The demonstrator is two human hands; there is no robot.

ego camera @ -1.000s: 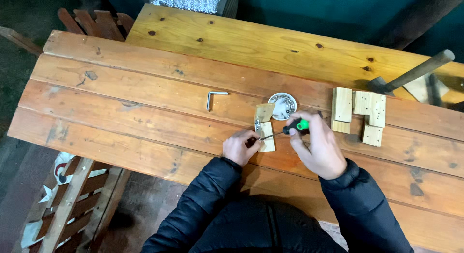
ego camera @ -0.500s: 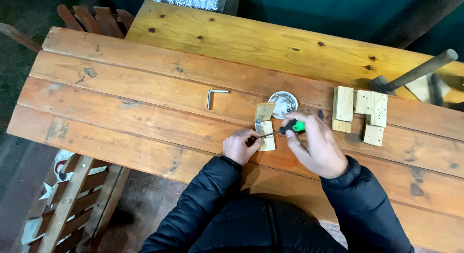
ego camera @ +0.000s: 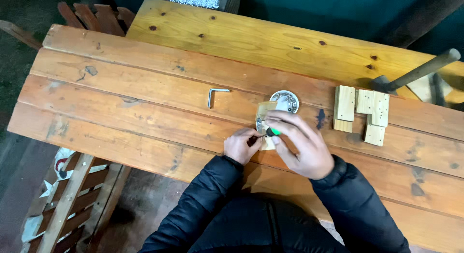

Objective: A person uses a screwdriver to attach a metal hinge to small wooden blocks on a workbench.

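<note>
Wooden block: a small pale piece of wood (ego camera: 265, 118), roughly rectangular and standing long-side away from the person, with a bit of metal fitting showing on its left face; its near end is covered by the hands.
Where it lies: on the middle plank of the wooden table (ego camera: 145, 103), just in front of the person's chest, touching or nearly touching the round metal dish (ego camera: 285, 100) behind it.
Left hand: the left hand (ego camera: 241, 145) is curled shut, fingertips pinched at the block's near corner; whether it grips the block itself or some small part there, I cannot tell.
Right hand: the right hand (ego camera: 302, 144) is closed around a green-handled tool (ego camera: 273, 131), only a spot of green showing between the fingers, its tip meeting the block.
Right side: a cluster of pale wooden pieces (ego camera: 362, 113) lies near, with a hammer (ego camera: 415, 74) beyond them by the far right edge.
Left side: an L-shaped hex key (ego camera: 215, 94) lies well apart from the hands, with a long stretch of bare plank beyond it.
Near edge: the table's edge runs just under the forearms; below it to the left shows a slatted wooden frame (ego camera: 72, 200).
</note>
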